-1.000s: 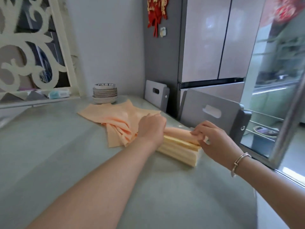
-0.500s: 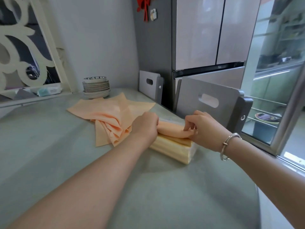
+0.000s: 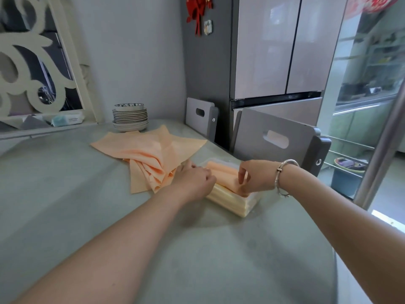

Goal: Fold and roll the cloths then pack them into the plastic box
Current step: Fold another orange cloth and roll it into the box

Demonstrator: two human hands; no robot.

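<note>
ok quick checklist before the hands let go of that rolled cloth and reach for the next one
1. Rolled cloth lies in the plastic box: ok.
2. Roll stays wound without the hands: cannot tell, the right hand pinches its near end and the left hand is at the other end.
3. Room in the box for more rolls: cannot tell, the hands hide part of it.
4. Loose cloths within reach, beside the left hand: ok.
5. Table in front of the person bare for folding: ok.
</note>
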